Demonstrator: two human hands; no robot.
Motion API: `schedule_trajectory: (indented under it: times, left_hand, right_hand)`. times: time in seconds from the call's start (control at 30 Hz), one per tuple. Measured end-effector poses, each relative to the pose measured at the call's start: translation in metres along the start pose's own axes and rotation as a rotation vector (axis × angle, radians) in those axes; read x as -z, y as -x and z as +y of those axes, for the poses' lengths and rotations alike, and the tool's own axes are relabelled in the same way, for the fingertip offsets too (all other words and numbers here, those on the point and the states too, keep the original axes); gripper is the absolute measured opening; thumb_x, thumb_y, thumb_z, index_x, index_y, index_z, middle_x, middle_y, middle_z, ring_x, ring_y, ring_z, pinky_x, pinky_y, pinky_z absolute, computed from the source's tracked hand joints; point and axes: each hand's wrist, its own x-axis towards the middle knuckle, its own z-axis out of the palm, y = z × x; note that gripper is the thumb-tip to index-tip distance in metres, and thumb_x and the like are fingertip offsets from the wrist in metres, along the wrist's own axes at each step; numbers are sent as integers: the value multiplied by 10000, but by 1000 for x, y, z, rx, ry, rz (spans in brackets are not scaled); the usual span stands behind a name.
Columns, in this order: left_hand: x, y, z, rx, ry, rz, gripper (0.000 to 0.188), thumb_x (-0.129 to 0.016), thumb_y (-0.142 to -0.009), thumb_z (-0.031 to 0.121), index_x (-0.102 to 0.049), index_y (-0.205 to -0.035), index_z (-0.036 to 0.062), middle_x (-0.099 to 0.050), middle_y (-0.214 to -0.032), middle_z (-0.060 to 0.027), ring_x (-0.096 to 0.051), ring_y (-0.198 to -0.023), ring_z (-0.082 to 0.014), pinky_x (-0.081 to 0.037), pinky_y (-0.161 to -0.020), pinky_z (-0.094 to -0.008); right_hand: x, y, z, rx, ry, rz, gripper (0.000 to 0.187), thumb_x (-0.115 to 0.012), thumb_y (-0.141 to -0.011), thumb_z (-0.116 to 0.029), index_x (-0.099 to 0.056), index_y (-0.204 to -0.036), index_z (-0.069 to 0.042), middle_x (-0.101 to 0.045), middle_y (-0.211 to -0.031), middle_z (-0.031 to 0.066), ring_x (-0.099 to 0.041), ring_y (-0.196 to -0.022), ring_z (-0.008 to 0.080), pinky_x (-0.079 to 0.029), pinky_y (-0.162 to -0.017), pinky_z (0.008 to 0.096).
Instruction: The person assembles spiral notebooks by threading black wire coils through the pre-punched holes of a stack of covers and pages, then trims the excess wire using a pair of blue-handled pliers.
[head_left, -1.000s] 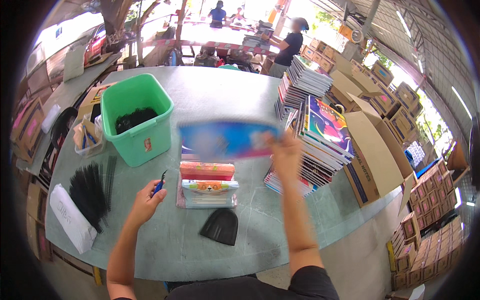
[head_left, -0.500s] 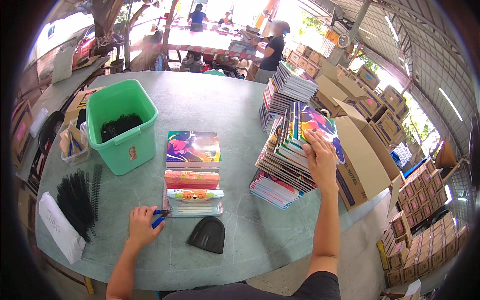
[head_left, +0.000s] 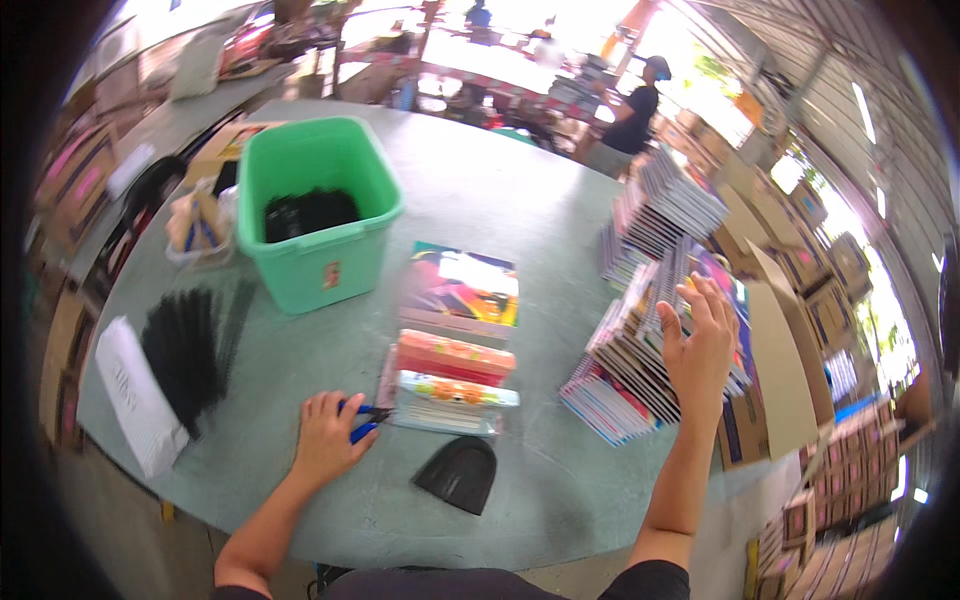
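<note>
On the round grey surface, toward its far left edge, stands 1 green tub with a heap of black stuff in it; I cannot make out what the pieces are. Just left of the tub, at the edge of the surface, sits 1 clear little container with pale and blue bits inside, mostly blurred.

My left hand rests near the near edge of the surface, fingers curled down over 1 blue-handled tool, most of which my fingers hide. Just right of it lies 1 clear flat packet, then 1 orange-red box behind that, then 1 colourful book lying flat. 1 black curved piece lies nearer me.

My right hand is spread open, fingers apart, over the slanting stacks of colourful books at the right edge of the surface; whether it touches them I cannot tell. There are too many books to count.

By the left edge lie 1 bundle of black strips and 1 white bag. Cardboard boxes beyond the right edge are cut off and blurred.
</note>
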Motion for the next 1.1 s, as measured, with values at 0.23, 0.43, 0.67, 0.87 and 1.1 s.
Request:
schedule_trajectory:
  times: [0.23,0.43,0.67,0.87,1.1]
  left_hand:
    - [-5,0,-6,-47,9,-6,569,-716,-723,377,-539,-1160,58,-504,-1060,-137,-470,-1028,-318,-349,-896,-449]
    - [-3,0,-8,9,37,-31,541,-702,-739,393,-550,-1138,61,-510,-1054,-122,-474,-1012,-308,-348,-891,-450]
    - [-3,0,-9,37,46,-38,524,-700,-741,385,-553,-1128,63,-508,-1043,-119,-470,-1007,-303,-343,-897,-449]
    - [-4,0,-9,27,41,-10,530,-704,-738,380,-551,-1135,64,-507,-1043,-114,-464,-1019,-300,-339,-904,-445]
    - [-5,0,-9,21,30,-13,533,-703,-743,385,-549,-1144,68,-508,-1044,-115,-464,-1027,-296,-337,-910,-441]
  right_hand:
    - [-185,-17,-112,686,-390,-405,497,-683,-789,-201,-530,-1260,-162,-507,-1299,100,-525,-1124,287,-450,-923,412]
    - [-260,0,-159,889,-156,-636,786,-737,-719,-342,-352,-1403,-307,-378,-1393,120,-464,-1162,322,-444,-937,479]
    - [-273,2,-165,746,-286,-621,530,-688,-773,-285,-512,-1272,-251,-459,-1351,107,-532,-1068,349,-509,-832,416]
    - [-262,0,-148,644,-481,-701,503,-703,-758,-258,-557,-1239,-272,-498,-1354,62,-534,-1078,331,-494,-870,423]
    - [-264,-14,-138,625,-619,-800,547,-754,-701,-225,-588,-1222,-256,-535,-1320,45,-538,-1077,327,-470,-909,416]
